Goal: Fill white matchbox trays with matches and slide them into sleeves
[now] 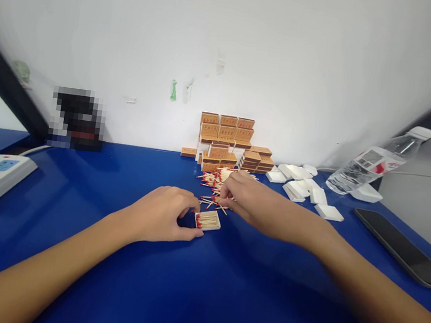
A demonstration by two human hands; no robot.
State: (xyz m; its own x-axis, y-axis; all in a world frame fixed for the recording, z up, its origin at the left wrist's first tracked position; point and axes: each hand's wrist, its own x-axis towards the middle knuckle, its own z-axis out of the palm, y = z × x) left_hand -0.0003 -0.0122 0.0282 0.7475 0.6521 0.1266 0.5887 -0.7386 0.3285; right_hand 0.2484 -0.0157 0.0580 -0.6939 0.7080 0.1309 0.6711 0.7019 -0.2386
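Observation:
A small white matchbox tray [215,226] lies on the blue table with several red-tipped matches [205,220] in it. My left hand [167,213] grips its left end between thumb and fingers. Just behind the tray is a loose heap of matches [213,178], partly covered by my right hand [241,194]. The fingers of that hand are pinched together at the heap's near edge, with match heads showing at the fingertips. How many sticks they hold is hidden.
Stacked orange matchboxes [227,132] stand against the wall. Right of them lie several white trays [297,188], a tilted water bottle [374,164] and a dark phone [402,248]. A white power strip [3,176] is at the left; a pixelated dark object [80,120] stands behind it.

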